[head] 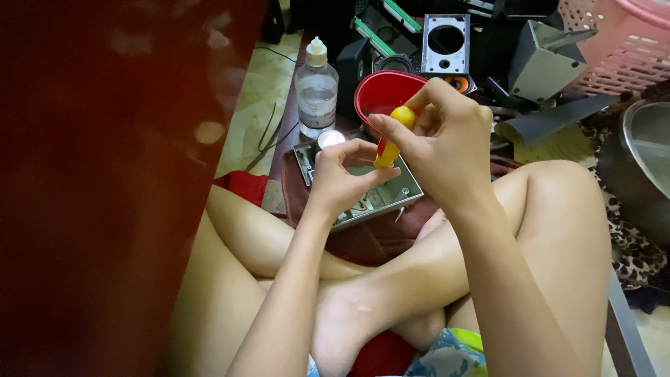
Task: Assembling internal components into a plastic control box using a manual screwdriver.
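Both hands meet over our crossed legs, working 1 tool between them. Our right hand [447, 136] closes around the round yellow top of a screwdriver [392, 139], thumb and fingers curled on it, while our left hand [342, 174] pinches the lower end of the handle with thumb and forefinger, the other fingers folded in. The tool stands nearly upright, slightly tilted, above a grey metal case [377, 195] that lies on a dark red cloth [363, 241] in front of our shins.

Behind the case sits a red bowl [384, 94], partly hidden by our right hand, and to its left a clear plastic bottle [316, 87] with a pale cap stands upright on the floor. A small round shiny object [331, 138] rests at the near corner of the case, beside the bottle. Farther back lie grey metal housings [447, 42], and a pink basket [614, 42] fills the upper right corner.

We cannot see the tip, so we judge it best to keep the shaft square to the case, steady it low with the left fingers, and press down firmly while turning from the top.
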